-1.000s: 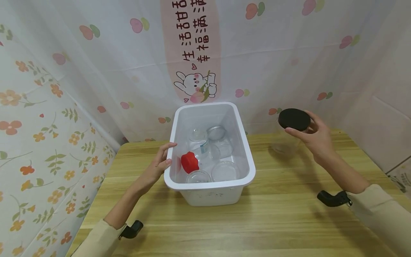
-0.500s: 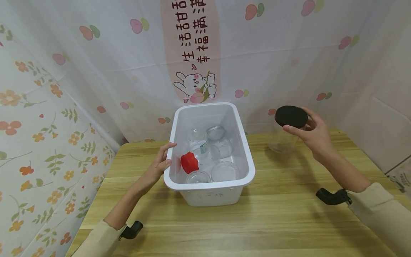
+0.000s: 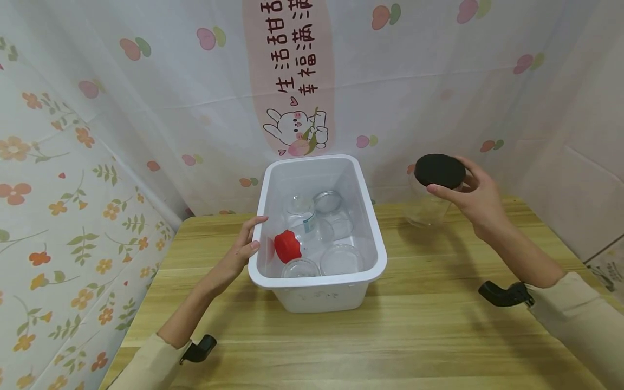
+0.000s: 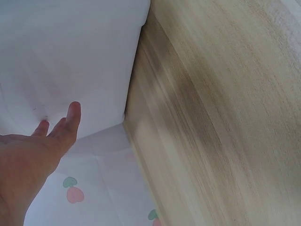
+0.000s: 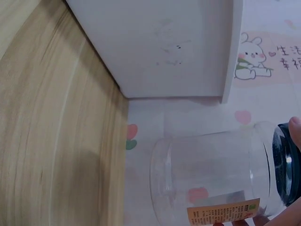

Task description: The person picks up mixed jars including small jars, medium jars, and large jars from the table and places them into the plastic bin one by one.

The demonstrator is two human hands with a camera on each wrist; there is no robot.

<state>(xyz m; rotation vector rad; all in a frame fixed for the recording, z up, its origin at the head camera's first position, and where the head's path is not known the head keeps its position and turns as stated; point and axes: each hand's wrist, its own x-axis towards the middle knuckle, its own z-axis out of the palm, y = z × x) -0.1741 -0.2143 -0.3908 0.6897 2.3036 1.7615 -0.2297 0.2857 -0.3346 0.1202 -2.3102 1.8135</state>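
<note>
In the head view my right hand (image 3: 475,200) grips a clear jar (image 3: 425,208) by its black lid (image 3: 440,170), thumb at the near side and fingers behind. The jar hangs a little above the table, right of a white plastic tub (image 3: 319,298). The right wrist view shows a printed label (image 5: 223,213) on the jar's side. My left hand (image 3: 239,246) holds the tub's left rim, with thumb and a fingertip over it; lower fingers (image 4: 74,115) lie against the outer wall in the left wrist view.
Inside the tub lie several clear containers (image 3: 341,260) and a red-lidded one (image 3: 287,247). All stands on a wood-grain table (image 3: 414,336). A patterned curtain (image 3: 414,97) hangs close behind, with a flowered cloth (image 3: 73,244) at the left.
My right hand has carried the jar slightly left and up. The left hand and the tub stay where they were.
</note>
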